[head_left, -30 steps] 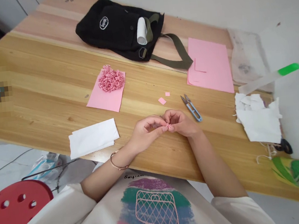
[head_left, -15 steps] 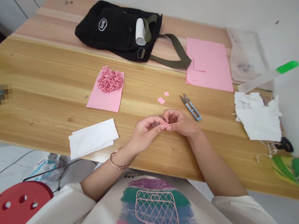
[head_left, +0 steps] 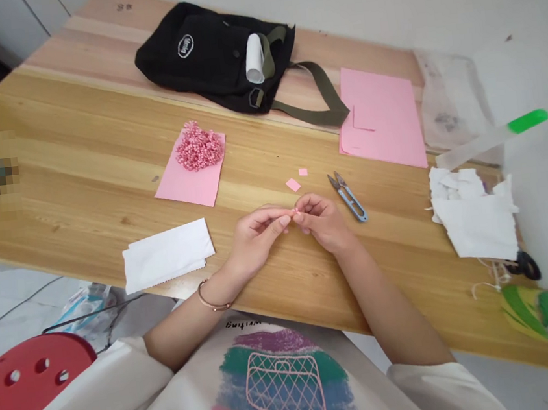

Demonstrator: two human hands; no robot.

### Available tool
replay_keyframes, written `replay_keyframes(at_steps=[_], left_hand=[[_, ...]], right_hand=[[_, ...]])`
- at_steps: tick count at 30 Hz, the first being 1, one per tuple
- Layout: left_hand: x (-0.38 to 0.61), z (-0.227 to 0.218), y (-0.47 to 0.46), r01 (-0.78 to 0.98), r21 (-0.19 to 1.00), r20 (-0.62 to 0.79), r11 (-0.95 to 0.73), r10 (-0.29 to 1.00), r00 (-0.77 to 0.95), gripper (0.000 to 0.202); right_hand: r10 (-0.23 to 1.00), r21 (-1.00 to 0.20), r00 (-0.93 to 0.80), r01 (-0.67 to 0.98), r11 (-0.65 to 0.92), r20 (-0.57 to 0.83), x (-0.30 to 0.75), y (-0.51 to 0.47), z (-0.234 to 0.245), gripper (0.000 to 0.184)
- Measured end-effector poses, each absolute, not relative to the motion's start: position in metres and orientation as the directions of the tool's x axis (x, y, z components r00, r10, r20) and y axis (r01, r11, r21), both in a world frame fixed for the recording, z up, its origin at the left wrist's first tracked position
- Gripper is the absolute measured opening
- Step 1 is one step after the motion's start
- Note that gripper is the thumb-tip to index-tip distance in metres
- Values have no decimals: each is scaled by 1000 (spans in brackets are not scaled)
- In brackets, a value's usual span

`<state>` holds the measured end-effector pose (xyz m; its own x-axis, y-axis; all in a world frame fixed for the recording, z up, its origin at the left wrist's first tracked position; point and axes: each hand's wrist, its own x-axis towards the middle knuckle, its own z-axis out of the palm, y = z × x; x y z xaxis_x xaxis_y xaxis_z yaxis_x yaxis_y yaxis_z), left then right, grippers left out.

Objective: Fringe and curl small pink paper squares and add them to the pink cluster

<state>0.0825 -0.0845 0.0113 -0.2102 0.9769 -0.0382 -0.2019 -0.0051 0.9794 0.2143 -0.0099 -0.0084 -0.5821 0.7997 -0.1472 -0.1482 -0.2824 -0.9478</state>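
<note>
My left hand (head_left: 260, 236) and my right hand (head_left: 320, 219) meet over the wooden table, fingertips pinched on a tiny pink paper piece (head_left: 296, 212). Most of that piece is hidden by the fingers. Just beyond them lie two small pink paper squares (head_left: 293, 184). To the right of my right hand rest blue-handled thread snips (head_left: 348, 197), blades pointing away. Further off to the left, a heap of small pink pieces (head_left: 198, 148) sits on a pink paper sheet (head_left: 188, 186). A folded white cloth or tissue (head_left: 169, 255) is left of my left hand.
A black bag (head_left: 209, 58) with a white roll (head_left: 253, 58) on it lies at the back. Pink sheets (head_left: 389, 134) are at back right. White scraps (head_left: 476, 219), a green-tipped strip (head_left: 492, 138) and a green tape roll (head_left: 535, 314) line the right side. A red stool (head_left: 34, 393) stands lower left.
Both hands have moved slightly away from my body and to the left, staying together at the pink piece. My left fingers are straighter. The things on the table have not moved.
</note>
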Motion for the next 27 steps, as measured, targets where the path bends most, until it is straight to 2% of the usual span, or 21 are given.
replay_keyframes(at_steps=[5,11,15,21,27], left_hand=[[81,9,-84,-175,983,33,-63,985,-169,21],[85,3,-84,-285,958,-2,-12,999,-49,41],[85,4,-85,-255,967,-9,2,1000,-25,43],[86,3,-86,-76,996,47,-50,998,-43,45],[84,8,-85,-18,1000,20,-23,986,-166,26]], right_hand=[[923,-979,-371,-128,-160,-102,209,-14,-7,24],[970,-979,-219,-152,-138,-102,207,-15,-5,21],[965,-975,-211,-127,-184,-155,207,-15,-4,24],[952,-967,-249,-134,-215,-177,208,-14,-3,24],[927,-968,-320,-91,-234,-194,210,-12,-3,20]])
